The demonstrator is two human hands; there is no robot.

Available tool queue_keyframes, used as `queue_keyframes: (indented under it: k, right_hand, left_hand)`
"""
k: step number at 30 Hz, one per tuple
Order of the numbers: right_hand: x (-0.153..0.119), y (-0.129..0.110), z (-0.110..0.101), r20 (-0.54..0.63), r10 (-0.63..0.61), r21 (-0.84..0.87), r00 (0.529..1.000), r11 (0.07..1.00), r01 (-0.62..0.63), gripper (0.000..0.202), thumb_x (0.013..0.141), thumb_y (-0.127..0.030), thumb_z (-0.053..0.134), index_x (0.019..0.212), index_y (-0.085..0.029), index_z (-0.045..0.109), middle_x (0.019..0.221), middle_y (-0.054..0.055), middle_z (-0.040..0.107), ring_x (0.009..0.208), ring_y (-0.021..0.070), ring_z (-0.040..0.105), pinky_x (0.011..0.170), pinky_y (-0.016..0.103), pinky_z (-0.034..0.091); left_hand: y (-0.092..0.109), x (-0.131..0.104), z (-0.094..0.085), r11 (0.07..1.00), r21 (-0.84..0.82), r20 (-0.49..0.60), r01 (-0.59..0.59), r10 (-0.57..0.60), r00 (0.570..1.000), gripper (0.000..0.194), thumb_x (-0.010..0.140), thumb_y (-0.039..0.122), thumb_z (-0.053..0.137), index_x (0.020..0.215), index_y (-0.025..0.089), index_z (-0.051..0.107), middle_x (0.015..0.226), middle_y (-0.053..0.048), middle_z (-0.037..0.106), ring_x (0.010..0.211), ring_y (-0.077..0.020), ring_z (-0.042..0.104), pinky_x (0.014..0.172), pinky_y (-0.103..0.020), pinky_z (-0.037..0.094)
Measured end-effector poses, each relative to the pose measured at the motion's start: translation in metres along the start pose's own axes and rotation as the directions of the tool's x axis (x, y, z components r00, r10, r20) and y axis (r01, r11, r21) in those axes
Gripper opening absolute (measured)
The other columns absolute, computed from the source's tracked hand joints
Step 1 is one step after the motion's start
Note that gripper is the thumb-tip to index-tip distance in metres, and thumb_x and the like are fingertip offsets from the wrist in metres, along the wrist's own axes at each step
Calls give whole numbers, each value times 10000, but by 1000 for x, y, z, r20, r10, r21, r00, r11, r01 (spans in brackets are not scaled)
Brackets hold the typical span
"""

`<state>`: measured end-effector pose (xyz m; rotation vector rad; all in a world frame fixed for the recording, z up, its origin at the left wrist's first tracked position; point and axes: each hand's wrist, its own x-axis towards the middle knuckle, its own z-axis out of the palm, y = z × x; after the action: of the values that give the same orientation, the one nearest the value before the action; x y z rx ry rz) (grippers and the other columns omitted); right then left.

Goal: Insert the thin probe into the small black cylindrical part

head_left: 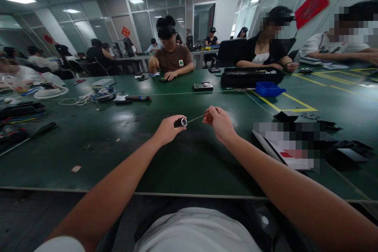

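My left hand (167, 130) is closed round a small black flashlight (180, 122), a short cylinder whose bright round end faces me. From beside that end a thin, pale strand (195, 119) runs up to my right hand (217, 123). The fingers of my right hand are pinched on the strand; whether it is a stiff rod or a taut cord I cannot tell. Both hands are raised over the middle of the green table (189, 165), a short way apart.
On the right are a blue tray (269, 89), a long black casing (252, 77) and black parts (350, 157). A hard drive (202, 86) lies farther back. Cables (79, 100) and a screwdriver (44, 129) are on the left. A person (174, 57) works opposite.
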<state>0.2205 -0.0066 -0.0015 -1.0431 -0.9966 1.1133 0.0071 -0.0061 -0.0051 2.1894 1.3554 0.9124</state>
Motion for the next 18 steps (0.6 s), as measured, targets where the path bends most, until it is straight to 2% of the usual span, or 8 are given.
queue_keyframes:
  k: [4, 9, 13, 18]
  right_hand:
    - [-4, 0, 3, 36, -149, -148, 988, 977, 153, 293, 898, -503, 577, 861, -213, 586, 785, 20, 657, 676, 151, 627, 674, 314, 524]
    - [-11, -4, 4, 98, -251, -302, 963, 915, 269, 254, 932, -442, 531, 885, -202, 598, 771, 29, 685, 690, 160, 647, 688, 319, 514]
    - [-16, -12, 4, 99, -276, -426, 956, 856, 291, 250, 944, -418, 528, 880, -197, 626, 747, 38, 708, 680, 169, 659, 686, 321, 497]
    - [-18, -18, 2, 102, -261, -550, 960, 789, 273, 371, 915, -528, 565, 743, -207, 633, 621, 20, 673, 590, 167, 624, 644, 321, 452]
  left_hand:
    - [1, 0, 0, 1000, -6, -13, 0, 0, 1000, 414, 786, 199, 765, 1195, 208, 703, 1155, -58, 728, 1048, -235, 654, 971, -366, 478]
    - [3, 0, 0, 1000, 1, -7, -15, 15, 1000, 410, 788, 208, 766, 1194, 209, 703, 1154, -58, 731, 1057, -240, 656, 967, -370, 479]
    - [3, 0, 1, 1000, 3, -19, -12, 12, 1000, 420, 788, 213, 769, 1202, 204, 701, 1161, -61, 732, 1068, -240, 660, 978, -364, 476]
    - [2, -1, 1, 1000, 1, -14, -11, 11, 1000, 429, 783, 212, 773, 1206, 196, 702, 1158, -64, 736, 1064, -242, 667, 981, -365, 479]
